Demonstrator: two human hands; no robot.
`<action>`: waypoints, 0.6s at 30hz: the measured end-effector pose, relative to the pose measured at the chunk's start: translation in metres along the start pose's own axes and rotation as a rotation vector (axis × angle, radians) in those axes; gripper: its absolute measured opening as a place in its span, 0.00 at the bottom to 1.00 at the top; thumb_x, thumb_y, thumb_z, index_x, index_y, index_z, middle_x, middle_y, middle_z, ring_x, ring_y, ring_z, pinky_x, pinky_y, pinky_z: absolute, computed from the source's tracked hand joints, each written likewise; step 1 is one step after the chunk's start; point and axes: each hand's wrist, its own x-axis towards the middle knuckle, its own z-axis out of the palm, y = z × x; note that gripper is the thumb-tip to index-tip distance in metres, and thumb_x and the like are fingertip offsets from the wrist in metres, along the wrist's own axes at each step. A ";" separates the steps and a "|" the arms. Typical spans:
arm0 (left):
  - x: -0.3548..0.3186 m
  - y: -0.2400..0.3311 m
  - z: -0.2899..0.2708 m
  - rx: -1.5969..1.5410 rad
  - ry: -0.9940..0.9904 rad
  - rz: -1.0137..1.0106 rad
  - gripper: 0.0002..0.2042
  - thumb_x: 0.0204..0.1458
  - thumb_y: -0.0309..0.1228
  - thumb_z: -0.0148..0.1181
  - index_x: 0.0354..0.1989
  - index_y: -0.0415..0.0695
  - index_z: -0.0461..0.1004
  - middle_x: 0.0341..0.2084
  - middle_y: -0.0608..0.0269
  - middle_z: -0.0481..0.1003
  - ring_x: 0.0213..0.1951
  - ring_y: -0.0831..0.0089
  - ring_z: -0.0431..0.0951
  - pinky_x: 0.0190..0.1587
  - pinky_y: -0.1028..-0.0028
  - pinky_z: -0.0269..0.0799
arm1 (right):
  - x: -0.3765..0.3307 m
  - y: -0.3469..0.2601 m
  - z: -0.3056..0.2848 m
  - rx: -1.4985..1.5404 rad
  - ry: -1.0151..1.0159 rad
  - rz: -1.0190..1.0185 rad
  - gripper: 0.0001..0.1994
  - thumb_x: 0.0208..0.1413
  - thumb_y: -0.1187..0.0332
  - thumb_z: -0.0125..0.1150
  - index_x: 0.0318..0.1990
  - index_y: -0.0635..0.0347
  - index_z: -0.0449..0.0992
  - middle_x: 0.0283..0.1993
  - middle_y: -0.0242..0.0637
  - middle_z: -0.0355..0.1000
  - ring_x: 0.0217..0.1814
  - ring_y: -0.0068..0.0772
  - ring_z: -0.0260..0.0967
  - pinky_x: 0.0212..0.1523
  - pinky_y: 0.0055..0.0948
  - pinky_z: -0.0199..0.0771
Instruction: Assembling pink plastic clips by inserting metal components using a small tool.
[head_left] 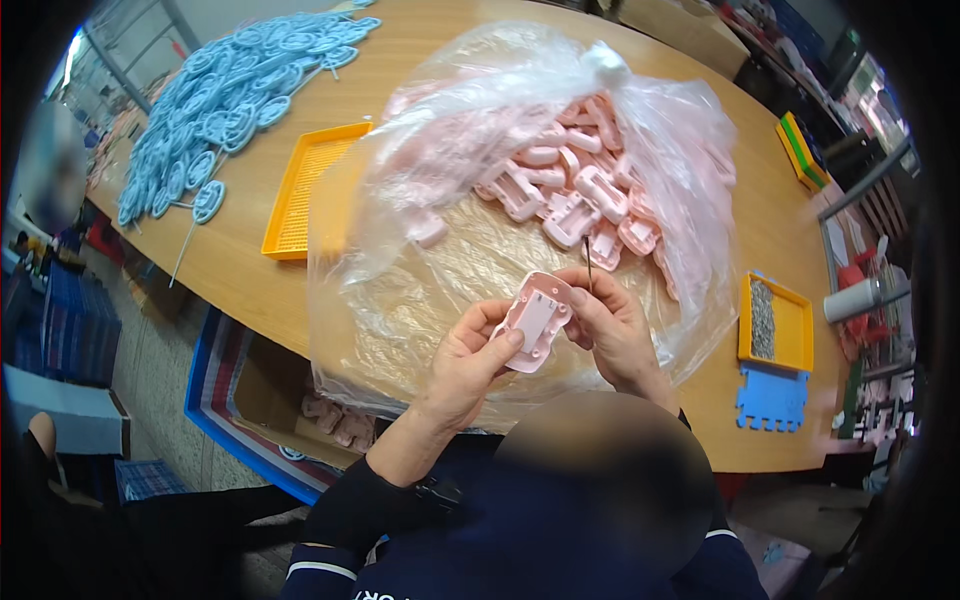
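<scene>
Between my hands is a pink plastic housing half (pixel 536 322), tilted, its hollow side with small posts and holes facing up. My left hand (pixel 462 352) grips its left edge, thumb pressed on the inside. At the upper right edge of the housing, my right hand (pixel 612 328) has its fingers closed round a thin dark rod-like tool (pixel 588 262), which points up and away; its lower end is hidden by the fingers. Just beyond lies a heap of similar pink housings (pixel 572 218), spilling from a large clear plastic bag (pixel 440 115).
Far left is a pile of light blue oval plastic parts (pixel 225 95) beside a yellow tray (pixel 292 195). To the right, another yellow tray (pixel 795 325) holds small metal pieces, near a blue foam mat (pixel 772 400). A blue crate (pixel 205 385) with pink parts stands below the table's left edge.
</scene>
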 end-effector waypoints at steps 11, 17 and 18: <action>0.009 -0.015 0.012 0.035 0.005 0.022 0.18 0.59 0.24 0.48 0.57 0.39 0.60 0.47 0.57 0.71 0.48 0.73 0.73 0.49 0.73 0.72 | -0.012 0.007 -0.003 -0.043 0.039 -0.013 0.14 0.58 0.68 0.58 0.49 0.65 0.71 0.35 0.26 0.71 0.33 0.12 0.64 0.32 0.14 0.66; 0.012 -0.029 0.012 -0.052 0.155 0.119 0.18 0.57 0.22 0.50 0.56 0.40 0.60 0.48 0.57 0.70 0.48 0.73 0.72 0.49 0.73 0.71 | -0.023 0.037 -0.005 -0.193 0.029 -0.099 0.16 0.50 0.70 0.65 0.46 0.65 0.71 0.38 0.30 0.72 0.39 0.16 0.67 0.41 0.19 0.68; 0.013 -0.032 0.010 0.015 0.136 0.155 0.19 0.57 0.22 0.51 0.57 0.40 0.59 0.48 0.58 0.70 0.48 0.73 0.72 0.49 0.73 0.71 | -0.024 0.038 -0.003 -0.144 0.056 -0.090 0.15 0.50 0.71 0.65 0.44 0.65 0.71 0.37 0.30 0.72 0.39 0.16 0.67 0.40 0.19 0.69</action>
